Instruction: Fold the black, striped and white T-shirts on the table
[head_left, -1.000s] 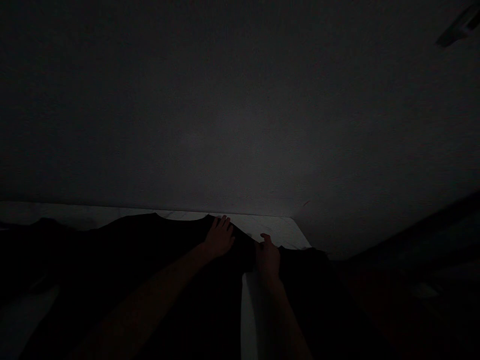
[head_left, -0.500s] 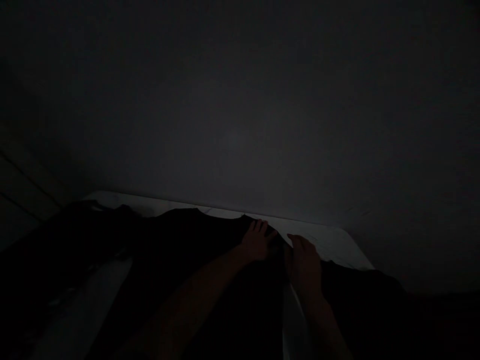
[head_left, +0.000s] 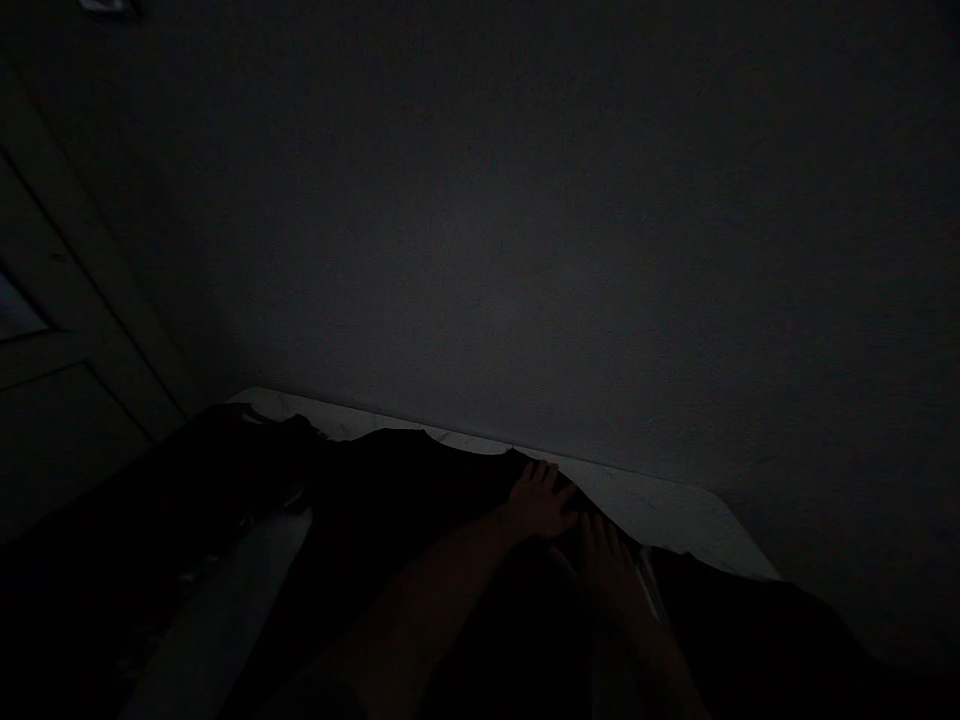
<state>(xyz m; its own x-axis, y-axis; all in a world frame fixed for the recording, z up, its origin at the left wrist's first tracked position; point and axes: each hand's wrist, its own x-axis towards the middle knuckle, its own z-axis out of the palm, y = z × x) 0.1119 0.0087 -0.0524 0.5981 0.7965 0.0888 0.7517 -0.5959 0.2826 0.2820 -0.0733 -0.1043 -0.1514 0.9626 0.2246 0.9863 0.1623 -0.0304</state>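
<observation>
We find the left grip (head_left: 540,503) palm down on a black cloth garment (head_left: 405,490), its fingers (head_left: 551,475) spread and pointing toward 1 o'clock. The right grip (head_left: 607,565) sits just beside it, at 4 o'clock, with its digits extended toward 12 o'clock and resting on the same dark fabric. The low light does not let us determine whether the right grip is pinching the cloth.

The garment extends from beneath both grips toward 9 o'clock, and its far edge has a shallow, neckline-like curve. It lies on a white worktop (head_left: 652,510), which shows beyond it from 12 to 2 o'clock. A thin white stripe (head_left: 649,585) runs near the right grip at 3 o'clock.

A second heap of dark cloth (head_left: 210,460) lies farther out at 9 o'clock. A plain wall (head_left: 480,250) stands behind the worktop at 12 o'clock, and a panelled door (head_left: 82,300) stands at 10 o'clock.
</observation>
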